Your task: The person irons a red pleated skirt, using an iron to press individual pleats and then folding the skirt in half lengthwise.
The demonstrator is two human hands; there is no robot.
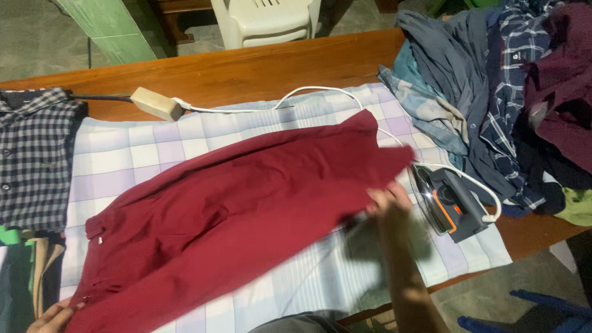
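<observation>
Dark red trousers (pixel 246 197) lie spread diagonally on a pale checked cloth (pixel 142 148) that covers a wooden table (pixel 265 68). My right hand (pixel 390 198) grips the lower edge of a trouser leg near its hem, at the right. At the bottom left corner my left hand (pixel 52 317) pinches the waistband end of the trousers; it is only partly in view. A grey and orange electric iron (pixel 447 200) stands on its heel just right of my right hand.
The iron's white cord (pixel 320 92) runs to a beige plug block (pixel 157 103) at the back left. Folded checked shirts (pixel 34 160) are stacked at the left. A heap of crumpled clothes (pixel 512 92) fills the right. A white plastic chair (pixel 268 21) stands behind the table.
</observation>
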